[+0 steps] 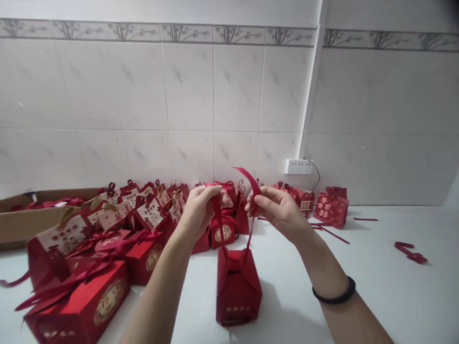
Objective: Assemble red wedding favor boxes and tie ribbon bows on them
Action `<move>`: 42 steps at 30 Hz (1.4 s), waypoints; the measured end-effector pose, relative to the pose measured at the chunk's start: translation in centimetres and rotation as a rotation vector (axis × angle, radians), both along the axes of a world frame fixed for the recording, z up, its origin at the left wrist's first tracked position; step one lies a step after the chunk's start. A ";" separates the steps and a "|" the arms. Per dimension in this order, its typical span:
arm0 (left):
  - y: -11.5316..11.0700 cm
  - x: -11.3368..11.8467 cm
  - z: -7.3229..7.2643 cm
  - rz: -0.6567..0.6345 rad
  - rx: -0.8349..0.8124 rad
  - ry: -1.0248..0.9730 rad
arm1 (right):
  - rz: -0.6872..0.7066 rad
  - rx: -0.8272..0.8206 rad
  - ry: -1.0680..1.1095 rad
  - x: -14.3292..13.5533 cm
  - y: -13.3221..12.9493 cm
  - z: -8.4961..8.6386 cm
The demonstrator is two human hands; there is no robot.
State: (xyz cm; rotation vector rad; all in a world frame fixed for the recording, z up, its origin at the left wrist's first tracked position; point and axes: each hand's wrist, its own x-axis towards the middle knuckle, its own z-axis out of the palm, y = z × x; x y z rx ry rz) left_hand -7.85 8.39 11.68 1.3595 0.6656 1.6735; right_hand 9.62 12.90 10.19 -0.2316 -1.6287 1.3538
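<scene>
A small red gift box (238,291) stands upright on the white table, with folded top flaps and pale lettering low on its front. Red ribbon (251,234) rises from both sides of its top in two strands. My left hand (205,205) pinches the left strand above the box. The right strand is pinched between thumb and fingers of my right hand (276,205), its loose end curling up and to the left. A gap separates the two hands. Both strands look nearly taut.
Many red gift boxes (107,296) with bows crowd the left and back of the table (376,296). An open cardboard box (28,224) holds red items at far left. A floral red box (332,208) and loose ribbon pieces (410,253) lie at right. A socket strip (298,166) is on the wall.
</scene>
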 end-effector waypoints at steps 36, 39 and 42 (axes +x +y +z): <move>0.2 1.5 -0.8 0.452 0.272 0.358 | -0.165 0.138 -0.331 1.2 -0.7 0.7; 0.2 1.7 -0.9 0.453 0.285 0.424 | -0.215 0.131 -0.284 1.1 -0.5 0.6; -0.1 1.8 -0.8 0.440 0.278 0.426 | -0.273 0.158 -0.207 0.8 -0.4 0.5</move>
